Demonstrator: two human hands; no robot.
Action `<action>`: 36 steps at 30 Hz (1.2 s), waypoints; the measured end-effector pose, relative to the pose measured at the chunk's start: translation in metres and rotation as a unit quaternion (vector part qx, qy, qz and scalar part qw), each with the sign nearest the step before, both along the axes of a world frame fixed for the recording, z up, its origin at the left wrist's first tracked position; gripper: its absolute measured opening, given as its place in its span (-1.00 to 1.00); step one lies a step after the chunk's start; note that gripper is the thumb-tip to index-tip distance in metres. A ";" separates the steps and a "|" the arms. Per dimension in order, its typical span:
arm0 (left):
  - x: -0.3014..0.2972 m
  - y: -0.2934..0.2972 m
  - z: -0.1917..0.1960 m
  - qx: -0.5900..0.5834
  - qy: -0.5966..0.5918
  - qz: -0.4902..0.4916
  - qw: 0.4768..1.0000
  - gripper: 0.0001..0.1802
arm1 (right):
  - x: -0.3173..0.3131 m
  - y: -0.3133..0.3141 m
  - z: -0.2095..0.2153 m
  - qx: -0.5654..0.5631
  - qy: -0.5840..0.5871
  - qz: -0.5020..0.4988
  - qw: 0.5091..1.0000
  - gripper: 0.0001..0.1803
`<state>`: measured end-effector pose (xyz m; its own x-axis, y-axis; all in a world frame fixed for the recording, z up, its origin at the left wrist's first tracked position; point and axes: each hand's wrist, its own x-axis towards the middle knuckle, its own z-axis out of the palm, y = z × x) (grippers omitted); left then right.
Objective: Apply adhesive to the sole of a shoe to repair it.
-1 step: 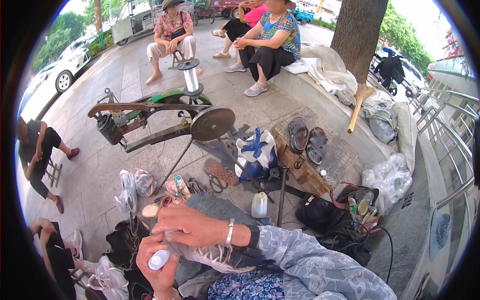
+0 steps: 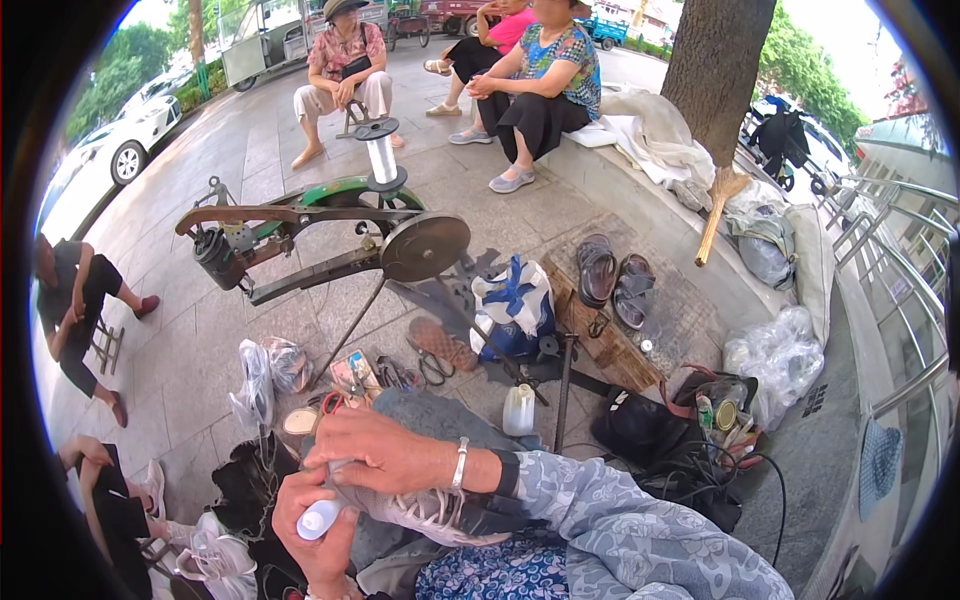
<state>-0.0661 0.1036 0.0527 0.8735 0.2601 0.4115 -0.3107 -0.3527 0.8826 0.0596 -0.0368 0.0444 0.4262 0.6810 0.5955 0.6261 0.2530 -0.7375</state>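
A pale pinkish-grey lace-up sneaker point(image 2: 425, 515) lies across my lap, its toe toward the left. My right hand point(image 2: 385, 445), with a silver bracelet at the wrist, is closed over its toe end. Low beside that toe, my left hand point(image 2: 335, 550) grips a small white squeeze bottle point(image 2: 318, 519), whose rounded end shows between thumb and fingers. The bottle's other end and the spot where the hands meet are hidden. Just beyond my right hand, red-handled scissors point(image 2: 332, 402) show in part.
Ahead stands a hand-cranked shoe-sewing machine point(image 2: 330, 235) with a thread spool point(image 2: 382, 160). Nearby are a translucent bottle point(image 2: 519, 410), dark scissors point(image 2: 435, 370), a blue-white bag point(image 2: 513, 305), dark sandals point(image 2: 615, 280) and a black cap point(image 2: 640, 425). Several people sit around.
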 end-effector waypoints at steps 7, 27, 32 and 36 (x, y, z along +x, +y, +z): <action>-0.001 0.000 0.001 0.020 0.004 -0.002 1.000 -0.68 | -0.002 -0.001 0.003 -0.019 0.002 -0.004 1.000 -0.80; -0.001 -0.002 0.004 0.017 0.005 0.000 1.000 -0.67 | -0.002 0.000 0.004 0.000 0.008 -0.013 1.000 -0.79; 0.000 -0.006 0.007 0.028 0.008 0.004 1.000 -0.69 | -0.002 -0.001 0.005 -0.003 0.004 -0.015 1.000 -0.81; 0.000 -0.005 0.007 0.031 0.006 0.005 0.999 -0.69 | -0.001 -0.001 0.004 0.002 0.008 -0.011 1.000 -0.81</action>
